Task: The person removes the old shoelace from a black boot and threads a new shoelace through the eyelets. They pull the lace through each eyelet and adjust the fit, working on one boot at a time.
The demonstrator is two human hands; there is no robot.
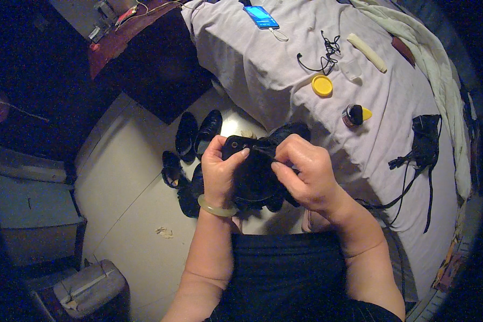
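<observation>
A bed covered by a pale sheet filled the frame from twelve to four o'clock, and a pale floor lay at nine. At the centre a black shoe was held above the lap, clear of the bed. It was gripped at its upper edge by the left hand, thumb pressed near the eyelets. A thin black lace was pinched between the closed fingers of the right hand. The lacing step was judged to be in hand; a steady pull through an eyelet was probably called for next. More black shoes stood at ten o'clock, and a yellow lid lay at one.
</observation>
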